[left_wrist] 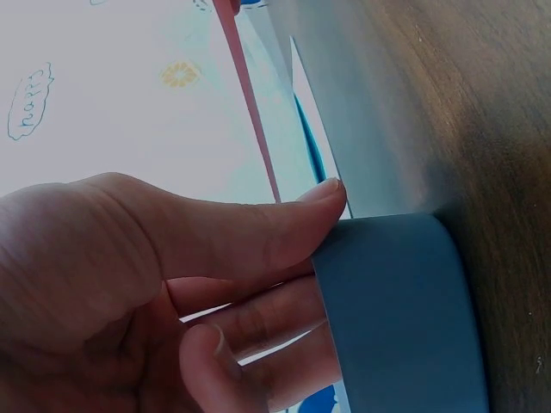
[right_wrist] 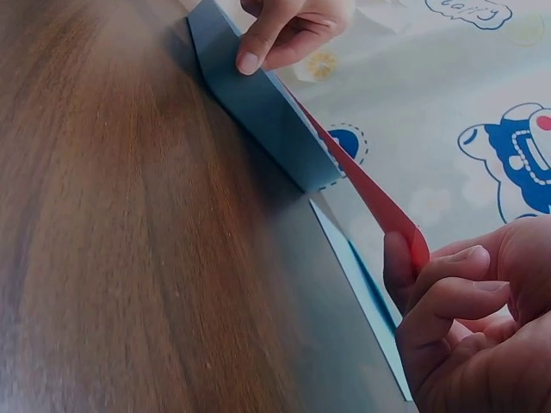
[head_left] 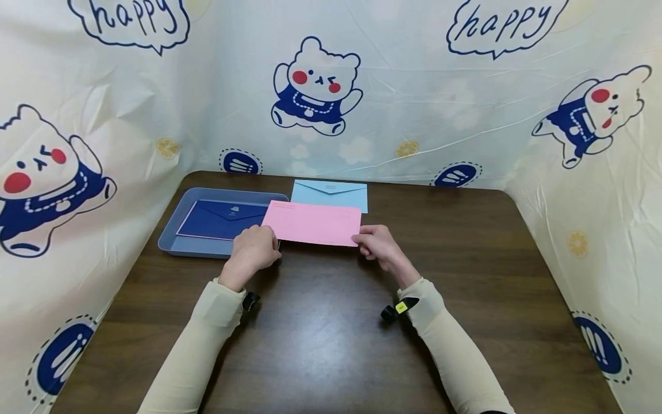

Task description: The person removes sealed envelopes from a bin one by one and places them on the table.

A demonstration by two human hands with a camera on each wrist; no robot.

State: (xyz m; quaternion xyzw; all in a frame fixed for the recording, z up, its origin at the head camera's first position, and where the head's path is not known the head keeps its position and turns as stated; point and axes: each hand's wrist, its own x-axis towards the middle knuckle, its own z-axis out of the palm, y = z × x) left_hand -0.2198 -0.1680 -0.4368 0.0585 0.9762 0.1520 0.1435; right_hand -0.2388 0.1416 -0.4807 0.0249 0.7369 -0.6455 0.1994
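My right hand (head_left: 381, 244) pinches the near right corner of a pink envelope (head_left: 312, 224), thumb on top. The envelope is raised off the table, its left end over the right side of a blue-grey tray (head_left: 193, 247). At that tray's near right corner, my left hand (head_left: 254, 250) grips the rim. The left wrist view has the thumb (left_wrist: 250, 232) against the tray wall (left_wrist: 396, 318) and the other fingers behind it. A dark blue envelope (head_left: 219, 221) lies flap up in the tray, with a pale edge showing beneath.
Behind the pink envelope, a light blue envelope (head_left: 331, 195) lies flap up on the brown wooden table (head_left: 331, 333), its front part covered in the head view. A printed curtain (head_left: 403, 86) with bear drawings surrounds the table's back and sides.
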